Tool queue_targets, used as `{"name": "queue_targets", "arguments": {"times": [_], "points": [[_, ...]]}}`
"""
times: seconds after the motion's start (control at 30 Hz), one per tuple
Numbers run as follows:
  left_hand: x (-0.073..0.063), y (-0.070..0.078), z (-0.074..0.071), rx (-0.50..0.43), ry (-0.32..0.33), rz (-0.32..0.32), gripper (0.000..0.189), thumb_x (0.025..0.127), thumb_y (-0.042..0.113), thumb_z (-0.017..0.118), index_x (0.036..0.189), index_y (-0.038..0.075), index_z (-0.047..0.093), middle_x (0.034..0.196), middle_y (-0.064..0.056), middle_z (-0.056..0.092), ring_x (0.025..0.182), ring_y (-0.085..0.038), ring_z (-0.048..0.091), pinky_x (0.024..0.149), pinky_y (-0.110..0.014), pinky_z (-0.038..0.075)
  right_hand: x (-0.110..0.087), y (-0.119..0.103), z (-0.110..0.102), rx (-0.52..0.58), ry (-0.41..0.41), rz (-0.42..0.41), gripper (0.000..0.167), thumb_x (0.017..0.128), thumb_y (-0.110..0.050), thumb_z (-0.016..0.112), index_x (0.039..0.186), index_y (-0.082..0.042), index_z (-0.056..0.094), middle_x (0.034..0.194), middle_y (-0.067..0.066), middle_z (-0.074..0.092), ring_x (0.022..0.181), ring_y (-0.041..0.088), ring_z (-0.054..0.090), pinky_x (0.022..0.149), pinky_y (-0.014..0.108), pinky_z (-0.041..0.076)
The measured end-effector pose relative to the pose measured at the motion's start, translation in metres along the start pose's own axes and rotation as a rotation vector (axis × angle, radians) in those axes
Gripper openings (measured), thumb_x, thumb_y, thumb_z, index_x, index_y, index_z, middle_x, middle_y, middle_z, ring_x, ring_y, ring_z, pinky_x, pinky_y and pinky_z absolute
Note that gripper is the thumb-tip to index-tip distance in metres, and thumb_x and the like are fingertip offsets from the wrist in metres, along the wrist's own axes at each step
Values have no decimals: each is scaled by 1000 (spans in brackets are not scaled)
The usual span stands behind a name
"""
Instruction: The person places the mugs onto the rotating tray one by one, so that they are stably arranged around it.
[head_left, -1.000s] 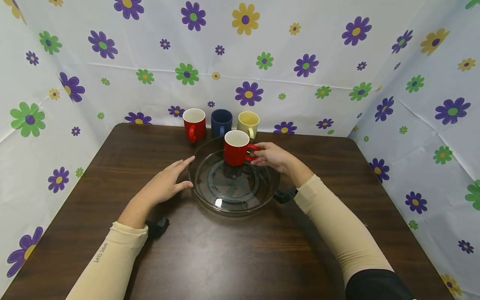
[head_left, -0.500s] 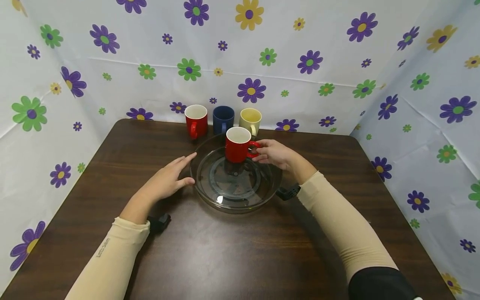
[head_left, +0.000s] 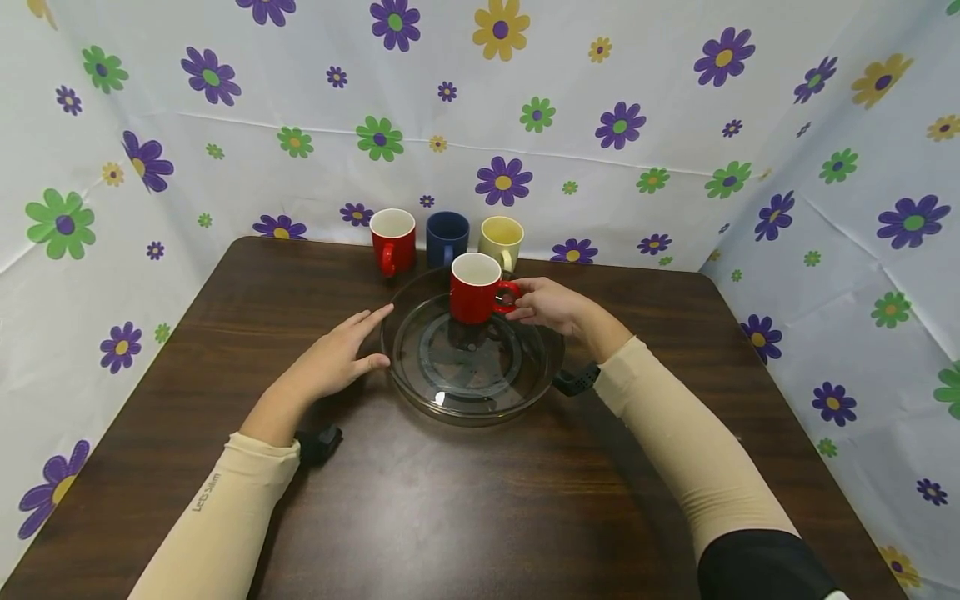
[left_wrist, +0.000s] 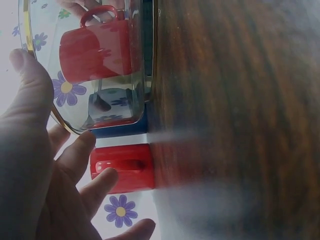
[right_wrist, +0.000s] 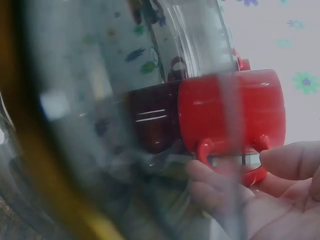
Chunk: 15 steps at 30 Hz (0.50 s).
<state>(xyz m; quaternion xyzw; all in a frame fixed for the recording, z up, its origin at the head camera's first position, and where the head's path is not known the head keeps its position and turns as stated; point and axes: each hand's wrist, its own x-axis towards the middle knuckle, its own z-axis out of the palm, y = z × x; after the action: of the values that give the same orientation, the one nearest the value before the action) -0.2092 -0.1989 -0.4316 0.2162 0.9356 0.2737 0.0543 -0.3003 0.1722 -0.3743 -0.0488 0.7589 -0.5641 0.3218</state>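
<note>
A red mug with a white inside stands upright at the back of a round smoky glass dish. Its handle points right, where my right hand holds it between thumb and fingers. Through the dish's glass wall, the right wrist view shows the same mug with the fingers around its handle. My left hand has its fingers spread and rests by the dish's left rim, thumb and fingertips at the edge. In the left wrist view, the thumb and fingers of this hand lie along the rim.
Behind the dish stand another red mug, a dark blue mug and a pale yellow mug in a row. The dark wooden table meets a flowered white cloth at its back and sides.
The head view has tilted slightly, shifting everything a little. Both hands, the held mug and the dish keep the same places relative to each other.
</note>
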Motion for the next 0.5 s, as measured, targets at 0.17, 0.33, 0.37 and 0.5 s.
{"name": "queue_targets", "arguments": {"times": [0.17,0.33,0.37,0.5], "points": [[-1,1,-1,2,-2,-1,85,96,42,67,164,23,20,160,-30,28,145,-51,29,110,-72,29,-1,-2,1,31,-15,-15,59,101,7,36,158,1,25,153,26,37,140,45,40,119,56,28],[-2,3,-1,3,-2,1,85,96,48,64,164,22,19,160,-31,28,145,-52,29,109,-73,29,0,-1,1,45,-25,-36,65,97,11,37,160,1,20,158,26,33,143,42,36,120,56,27],[-2,4,-1,3,-1,2,85,96,48,64,164,22,19,160,-31,28,145,-52,29,109,-73,29,1,0,1,44,-27,-37,66,97,11,37,160,1,19,159,25,32,144,41,36,120,55,27],[-1,3,0,4,1,5,84,97,46,64,164,22,19,160,-31,28,145,-52,29,109,-73,29,2,1,0,22,-39,-35,67,98,10,37,161,0,16,162,23,28,146,39,35,120,54,27]]}}
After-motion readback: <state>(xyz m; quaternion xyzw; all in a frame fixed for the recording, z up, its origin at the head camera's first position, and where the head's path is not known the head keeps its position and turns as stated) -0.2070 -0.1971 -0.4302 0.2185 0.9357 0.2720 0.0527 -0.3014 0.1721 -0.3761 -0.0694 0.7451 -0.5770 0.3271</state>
